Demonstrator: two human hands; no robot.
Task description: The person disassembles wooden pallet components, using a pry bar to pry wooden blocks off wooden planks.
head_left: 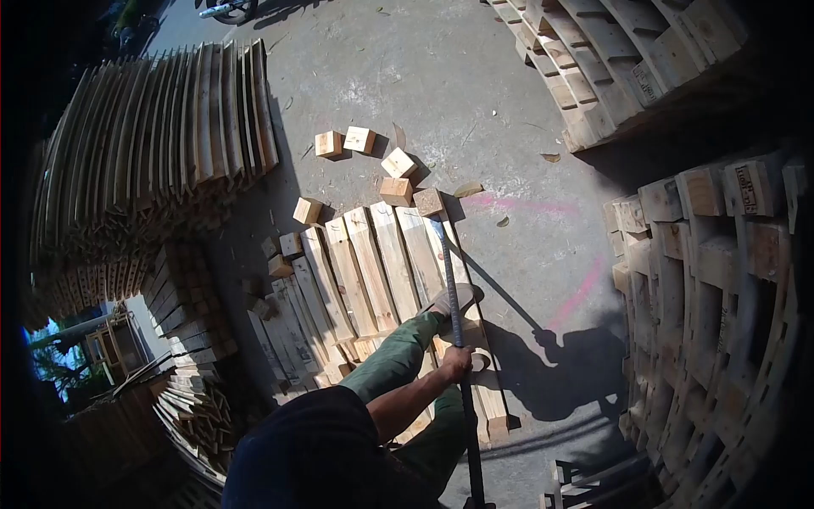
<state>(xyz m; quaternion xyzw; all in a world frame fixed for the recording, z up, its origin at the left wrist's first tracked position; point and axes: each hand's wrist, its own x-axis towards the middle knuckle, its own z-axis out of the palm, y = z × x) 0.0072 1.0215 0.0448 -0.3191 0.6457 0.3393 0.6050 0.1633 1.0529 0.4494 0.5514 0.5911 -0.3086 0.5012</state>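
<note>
My left hand (458,363) is closed around a long metal bar (454,297) with a ribbed-looking upper shaft. The bar's far end reaches a wooden block (428,202) at the corner of a row of pale planks (366,265). The dark near end runs down to the bottom edge of the view. My right hand is not visible. My shod feet (458,297) are on or beside the planks, below green trousers (392,360).
Several loose wood blocks (397,163) lie on the concrete floor (381,68) beyond the planks. A tall stack of thin boards (170,119) stands at left. Stacked pallets (695,254) line the right side, with more pallets (610,59) at the upper right.
</note>
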